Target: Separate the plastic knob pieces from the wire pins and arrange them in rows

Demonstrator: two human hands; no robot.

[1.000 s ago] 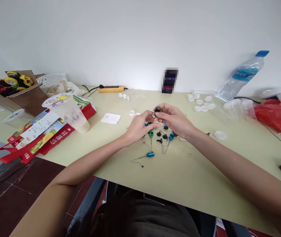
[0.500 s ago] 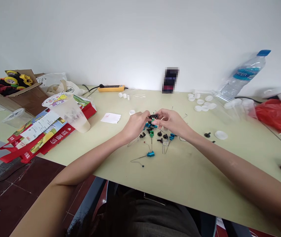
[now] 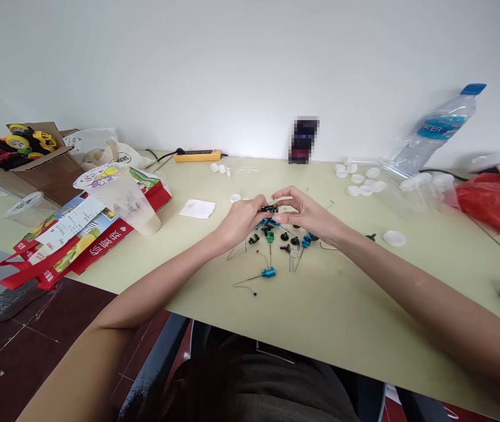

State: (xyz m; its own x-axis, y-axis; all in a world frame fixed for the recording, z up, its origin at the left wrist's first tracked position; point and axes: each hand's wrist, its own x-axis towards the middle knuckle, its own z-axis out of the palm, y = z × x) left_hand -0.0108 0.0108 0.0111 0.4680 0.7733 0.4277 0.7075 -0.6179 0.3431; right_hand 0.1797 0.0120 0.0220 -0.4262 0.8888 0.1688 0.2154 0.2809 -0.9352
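My left hand [image 3: 241, 220] pinches a small black cylindrical part [image 3: 269, 208] between thumb and fingertips, just above the table. My right hand [image 3: 308, 215] is at the part's right end, its index finger raised and the thumb apart from it below. Whether that thumb touches the part I cannot tell. Beneath both hands lies a cluster of small metal pieces: a green fitting [image 3: 269, 235] on a wire, blue fittings such as one at the right [image 3: 306, 240], black knobs [image 3: 295, 240] and bent hex keys [image 3: 292, 258]. Closest to me rests a blue cylinder with wire arms [image 3: 268, 273].
At the left stand a plastic drink cup [image 3: 122, 199], a red paper bag [image 3: 100, 243] and a cardboard box of toy cars [image 3: 47, 173]. White round lids [image 3: 366, 186], a leaning water bottle [image 3: 443, 126] and a red plastic bag [image 3: 491, 202] are at the right. A phone [image 3: 303, 140] leans on the wall.
My right hand's fingers have spread and lifted off the black part's right end. My left hand keeps the part in nearly the same place.
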